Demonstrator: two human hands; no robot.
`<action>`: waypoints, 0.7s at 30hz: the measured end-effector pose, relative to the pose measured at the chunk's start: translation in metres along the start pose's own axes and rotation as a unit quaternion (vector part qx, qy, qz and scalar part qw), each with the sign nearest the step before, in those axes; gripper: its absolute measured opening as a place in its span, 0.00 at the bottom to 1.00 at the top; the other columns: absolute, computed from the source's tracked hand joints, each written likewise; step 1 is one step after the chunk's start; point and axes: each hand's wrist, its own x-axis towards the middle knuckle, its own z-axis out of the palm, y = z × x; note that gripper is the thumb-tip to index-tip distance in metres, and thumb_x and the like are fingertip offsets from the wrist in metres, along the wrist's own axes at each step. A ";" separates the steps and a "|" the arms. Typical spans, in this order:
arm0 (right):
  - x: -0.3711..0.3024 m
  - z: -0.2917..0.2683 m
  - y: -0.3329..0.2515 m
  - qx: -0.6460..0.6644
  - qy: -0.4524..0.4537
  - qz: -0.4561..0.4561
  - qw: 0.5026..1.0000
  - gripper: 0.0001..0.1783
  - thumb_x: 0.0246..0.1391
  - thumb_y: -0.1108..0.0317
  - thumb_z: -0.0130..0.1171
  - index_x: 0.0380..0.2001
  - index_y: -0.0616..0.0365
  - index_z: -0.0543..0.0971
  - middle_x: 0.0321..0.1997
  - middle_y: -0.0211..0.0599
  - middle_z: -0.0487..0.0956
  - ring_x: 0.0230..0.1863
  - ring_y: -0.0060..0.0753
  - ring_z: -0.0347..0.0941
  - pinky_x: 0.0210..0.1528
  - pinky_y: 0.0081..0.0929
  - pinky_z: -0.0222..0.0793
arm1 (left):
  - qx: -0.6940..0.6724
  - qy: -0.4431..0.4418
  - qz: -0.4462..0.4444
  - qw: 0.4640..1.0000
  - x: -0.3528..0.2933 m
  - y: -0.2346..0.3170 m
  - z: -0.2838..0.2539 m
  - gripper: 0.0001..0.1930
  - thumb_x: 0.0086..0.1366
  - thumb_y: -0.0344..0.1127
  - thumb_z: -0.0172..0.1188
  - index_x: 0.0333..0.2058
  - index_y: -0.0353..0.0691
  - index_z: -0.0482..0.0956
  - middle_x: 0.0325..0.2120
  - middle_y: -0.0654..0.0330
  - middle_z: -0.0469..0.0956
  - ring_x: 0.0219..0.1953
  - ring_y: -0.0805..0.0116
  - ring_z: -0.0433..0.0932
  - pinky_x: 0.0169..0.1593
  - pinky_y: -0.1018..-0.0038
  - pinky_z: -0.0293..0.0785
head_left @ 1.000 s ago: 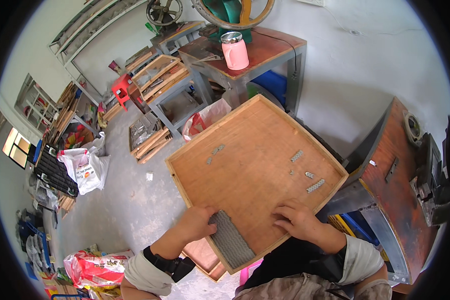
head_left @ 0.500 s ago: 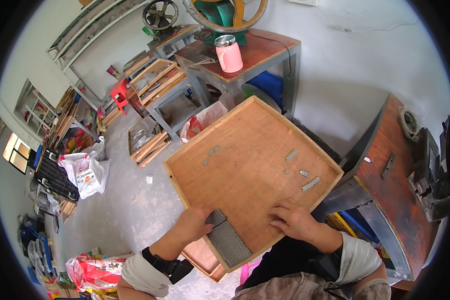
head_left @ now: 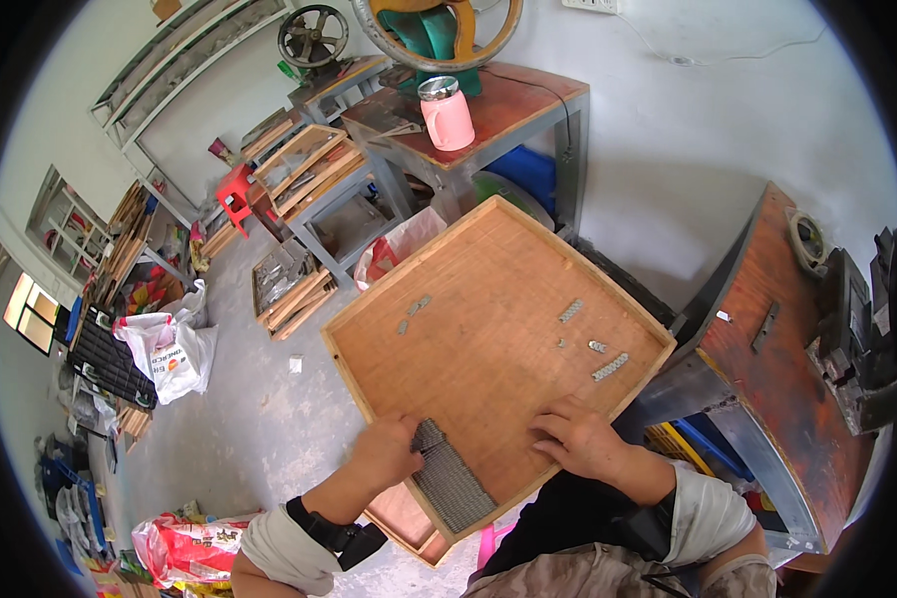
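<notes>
A shallow square wooden tray [head_left: 498, 299] lies tilted before me. Along its near left edge sits a tight block of small grey metal pieces in rows [head_left: 453, 485]. My left hand [head_left: 387, 450] comes over the tray's left rim, its fingers bent together at the far end of that block; anything between them is hidden. My right hand [head_left: 580, 441] rests on the tray's right part, fingers loosely curled and apart, with nothing visible in them. Short strips of metal pieces [head_left: 610, 367] lie near the right corner, and a few small pieces [head_left: 420, 306] lie toward the far left.
Beyond the tray stands a workbench with a pink mug [head_left: 448, 118] and a large handwheel [head_left: 439, 30]. A rusty-topped bench [head_left: 767, 369] is at the right. Wooden trays [head_left: 309, 169], a red stool [head_left: 235, 194] and white sacks [head_left: 174, 349] stand at the left.
The whole view has shifted slightly, the tray and benches appearing a little further left. Both hands keep nearly the same places on the tray, and the metal pieces look unchanged.
</notes>
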 end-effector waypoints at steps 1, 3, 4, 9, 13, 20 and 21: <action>0.000 -0.001 -0.001 0.000 0.002 -0.003 1.000 0.12 0.40 0.68 0.63 0.32 0.57 0.77 0.35 0.38 0.74 0.40 0.45 0.70 0.41 0.35 0.70 | 0.001 0.001 0.002 1.000 0.001 -0.002 0.002 0.27 0.42 0.35 0.65 0.45 0.39 0.73 0.39 0.51 0.74 0.42 0.50 0.74 0.44 0.63 0.73; -0.002 -0.005 -0.002 0.002 -0.001 -0.003 1.000 0.12 0.41 0.69 0.63 0.32 0.57 0.76 0.35 0.38 0.74 0.40 0.45 0.70 0.41 0.35 0.70 | 0.021 0.128 0.020 0.991 0.002 -0.008 0.011 0.25 0.43 0.33 0.64 0.44 0.39 0.73 0.40 0.51 0.74 0.43 0.52 0.74 0.43 0.64 0.73; -0.003 -0.007 -0.003 0.004 -0.006 -0.002 1.000 0.12 0.41 0.69 0.63 0.32 0.57 0.76 0.35 0.38 0.74 0.40 0.45 0.70 0.40 0.36 0.70 | 0.020 0.129 0.025 0.991 0.004 -0.010 0.014 0.25 0.43 0.33 0.64 0.44 0.39 0.73 0.40 0.51 0.74 0.43 0.52 0.74 0.43 0.64 0.73; -0.026 -0.031 -0.011 -0.012 0.028 -0.010 0.999 0.13 0.41 0.70 0.63 0.33 0.57 0.77 0.37 0.38 0.75 0.41 0.44 0.71 0.42 0.34 0.70 | -0.035 0.149 0.061 0.986 0.024 -0.011 0.017 0.21 0.42 0.40 0.68 0.37 0.39 0.78 0.28 0.51 0.77 0.33 0.50 0.76 0.38 0.62 0.74; -0.060 -0.073 -0.033 -0.001 0.052 -0.030 0.998 0.14 0.44 0.70 0.63 0.37 0.57 0.76 0.40 0.38 0.74 0.44 0.43 0.71 0.45 0.34 0.70 | -0.228 0.075 -0.025 0.970 0.037 -0.005 -0.011 0.16 0.41 0.34 0.66 0.31 0.33 0.82 0.23 0.57 0.80 0.24 0.73 0.78 0.30 0.75 0.74; -0.189 -0.153 -0.031 -0.069 0.136 0.097 0.984 0.17 0.43 0.69 0.63 0.40 0.57 0.76 0.43 0.38 0.74 0.46 0.44 0.69 0.48 0.36 0.67 | -0.259 0.032 0.244 0.934 0.126 0.270 -0.058 0.16 0.42 0.34 0.65 0.31 0.32 0.80 0.18 0.57 0.77 0.19 0.72 0.74 0.24 0.74 0.71; -0.207 -0.162 -0.033 -0.082 0.150 0.124 0.978 0.17 0.43 0.69 0.63 0.40 0.57 0.76 0.43 0.38 0.74 0.46 0.44 0.69 0.48 0.36 0.67 | -0.250 0.038 0.272 0.928 0.136 0.319 -0.057 0.16 0.40 0.37 0.65 0.28 0.34 0.81 0.16 0.54 0.77 0.18 0.69 0.76 0.25 0.72 0.72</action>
